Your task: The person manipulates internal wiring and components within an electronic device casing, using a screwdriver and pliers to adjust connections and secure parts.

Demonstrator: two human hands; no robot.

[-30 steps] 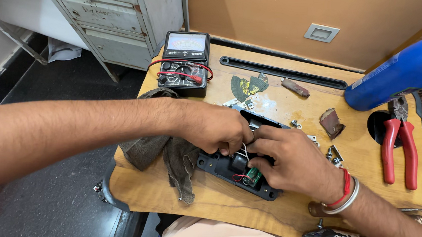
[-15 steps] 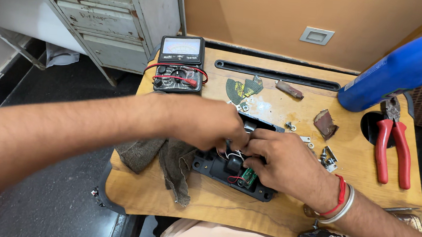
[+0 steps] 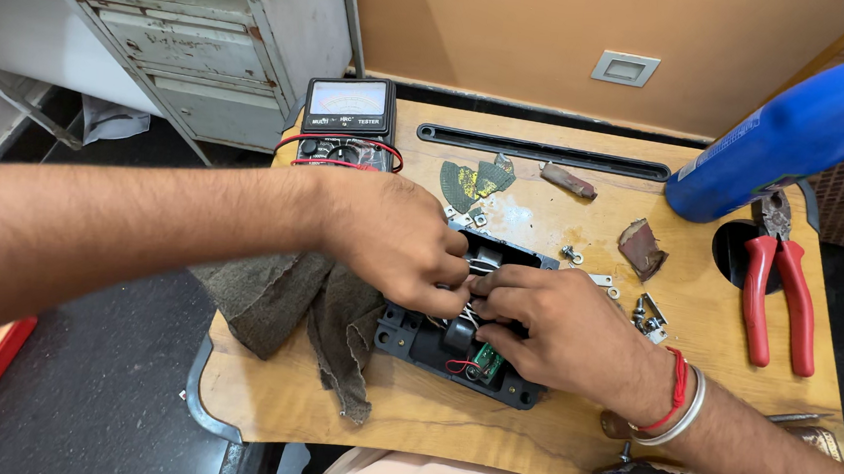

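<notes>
Both hands remain over the open black casing (image 3: pixel 434 343) at the wooden table's (image 3: pixel 584 220) middle, barely moved since earlier. Left hand (image 3: pixel 397 240) and right hand (image 3: pixel 560 328) pinch thin white wires (image 3: pixel 468 316) between meeting fingertips.

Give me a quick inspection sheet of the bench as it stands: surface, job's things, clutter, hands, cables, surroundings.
Surface: worn wooden desk, scuffed, with a round hole at the right.
Job's things: open black plastic casing holding a small green circuit board.
Clutter: grey rag, red-handled pliers, blue bottle, loose screws.
Hands: left hand and right hand pinch thin wires inside the casing.
Cables: red test lead wound around the analogue multimeter.
Surroundings: grey metal cabinet, wall plate.
</notes>
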